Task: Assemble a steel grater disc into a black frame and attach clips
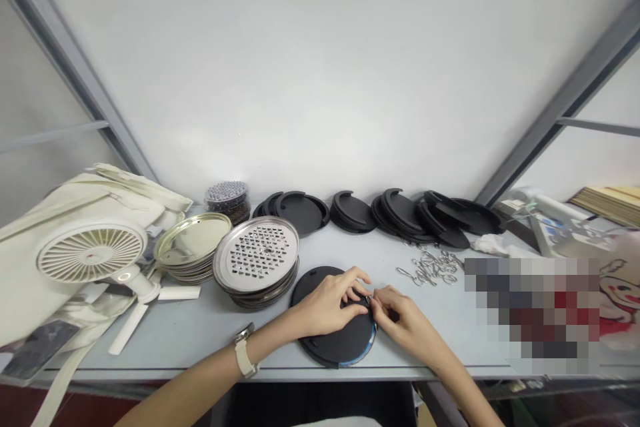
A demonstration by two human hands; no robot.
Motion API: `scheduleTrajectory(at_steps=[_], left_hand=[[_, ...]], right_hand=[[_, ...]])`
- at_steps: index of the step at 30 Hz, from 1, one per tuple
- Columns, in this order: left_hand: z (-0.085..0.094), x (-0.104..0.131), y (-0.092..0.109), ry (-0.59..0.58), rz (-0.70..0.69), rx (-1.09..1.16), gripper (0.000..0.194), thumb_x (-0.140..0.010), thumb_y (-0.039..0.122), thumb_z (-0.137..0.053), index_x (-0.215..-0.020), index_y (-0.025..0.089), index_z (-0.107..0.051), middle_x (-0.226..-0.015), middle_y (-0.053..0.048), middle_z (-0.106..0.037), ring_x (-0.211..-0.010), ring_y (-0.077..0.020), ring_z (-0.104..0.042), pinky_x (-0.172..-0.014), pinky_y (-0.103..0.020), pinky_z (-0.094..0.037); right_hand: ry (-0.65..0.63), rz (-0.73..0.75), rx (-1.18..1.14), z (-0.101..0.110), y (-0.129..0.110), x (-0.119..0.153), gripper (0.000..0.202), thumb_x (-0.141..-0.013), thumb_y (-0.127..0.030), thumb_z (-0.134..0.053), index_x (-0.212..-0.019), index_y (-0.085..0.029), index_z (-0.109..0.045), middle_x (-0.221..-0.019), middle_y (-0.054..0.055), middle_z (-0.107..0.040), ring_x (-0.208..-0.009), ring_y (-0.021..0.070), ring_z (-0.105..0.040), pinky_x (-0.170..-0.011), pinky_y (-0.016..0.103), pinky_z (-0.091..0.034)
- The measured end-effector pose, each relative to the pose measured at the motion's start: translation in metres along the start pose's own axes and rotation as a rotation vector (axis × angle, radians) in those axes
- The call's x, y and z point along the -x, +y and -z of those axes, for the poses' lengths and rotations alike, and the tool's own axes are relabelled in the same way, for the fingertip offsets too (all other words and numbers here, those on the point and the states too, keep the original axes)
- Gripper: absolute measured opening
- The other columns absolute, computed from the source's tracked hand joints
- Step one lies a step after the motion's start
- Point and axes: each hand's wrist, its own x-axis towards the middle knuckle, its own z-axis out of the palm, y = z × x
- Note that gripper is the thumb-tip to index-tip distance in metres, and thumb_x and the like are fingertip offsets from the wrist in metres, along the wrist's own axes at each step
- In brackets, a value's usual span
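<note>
A round black disc (332, 340) lies flat on the work surface, with a strip of blue showing along its right edge. My left hand (327, 303) rests on top of it, thumb and index finger apart, the other fingers loosely curled. At the disc's right edge, my right hand (400, 317) is closed in a pinch on a small metal piece (369, 300), mostly hidden by the fingertips. Beyond my right hand lies a loose pile of metal wire hooks (433, 267).
Left of the disc stand a stack of perforated metal plates (257, 257), shiny round lids (193, 240) and a white fan (93, 253). Several black round holders (353, 213) line the back wall. A pale bag (60, 213) lies far left; a pixelated patch covers part of the right side.
</note>
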Motion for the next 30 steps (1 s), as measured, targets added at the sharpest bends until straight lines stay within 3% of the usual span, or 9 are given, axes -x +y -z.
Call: scheduleTrajectory(at_steps=[14,25,30], left_hand=[[-0.0007,0.0012,-0.0006,-0.012,0.004,0.05,0.037,-0.08,0.009,-0.06,-0.113,0.022,-0.05,-0.105,-0.003,-0.069,-0.091,-0.0152,-0.065,-0.083,-0.026,-0.049],[0.0018,0.0,0.0003,-0.001,0.009,-0.011,0.043,-0.077,0.013,-0.063,-0.116,0.024,-0.048,-0.11,-0.002,-0.067,-0.085,-0.0149,-0.062,-0.077,-0.026,-0.048],[0.0018,-0.0005,0.0001,-0.001,0.022,-0.019,0.042,-0.075,0.012,-0.064,-0.114,0.023,-0.05,-0.11,-0.003,-0.066,-0.086,-0.0152,-0.061,-0.076,-0.026,-0.048]], right_hand=[[0.0,0.005,0.007,0.0017,-0.0006,-0.0002,0.032,-0.09,-0.025,-0.041,-0.06,-0.022,-0.029,-0.057,-0.005,-0.037,-0.062,0.0149,-0.042,-0.059,0.026,-0.036],[0.014,-0.028,0.003,0.0011,0.0006,0.0,0.034,-0.094,-0.032,-0.037,-0.063,-0.022,-0.034,-0.058,-0.004,-0.04,-0.061,0.0154,-0.044,-0.057,0.026,-0.036],[0.009,0.028,0.033,0.0019,-0.0046,-0.0005,0.032,-0.095,-0.03,-0.037,-0.064,-0.021,-0.038,-0.06,-0.002,-0.045,-0.065,0.0168,-0.046,-0.061,0.028,-0.037]])
